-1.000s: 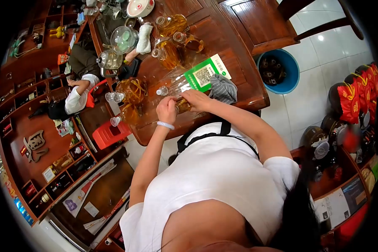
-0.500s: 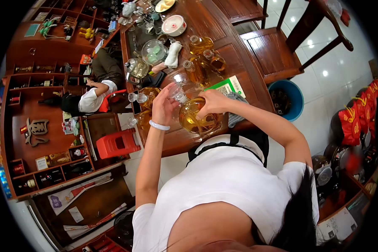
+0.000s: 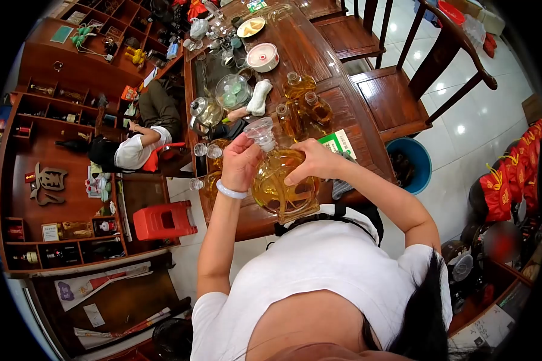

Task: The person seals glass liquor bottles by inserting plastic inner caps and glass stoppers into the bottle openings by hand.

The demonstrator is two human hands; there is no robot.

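Observation:
A round glass bottle [image 3: 280, 183] of amber liquid, with pieces of something inside, is tilted over the table's near edge. My right hand [image 3: 316, 161] grips its shoulder, thumb across the front. My left hand [image 3: 242, 162], with a pale bangle at the wrist, is closed with its fingertips at the clear stopper [image 3: 260, 131] on the bottle's neck. Whether the stopper is fully seated I cannot tell. Several similar amber bottles [image 3: 300, 85] stand ahead, and others with round clear stoppers [image 3: 200, 150] are left of my left hand.
On the wooden table [image 3: 343, 78] are a lidded white bowl [image 3: 262, 57], a glass teapot [image 3: 208, 111], a rolled white towel [image 3: 259, 97] and a green-edged card [image 3: 338, 143]. A blue bin [image 3: 424, 165] is at right, a red stool [image 3: 164, 221] at left. Another person [image 3: 141, 147] sits at left.
My left hand has closed in on the stopper at the neck. The bottle has come slightly nearer my body and tilted more. The whole view has shifted a little.

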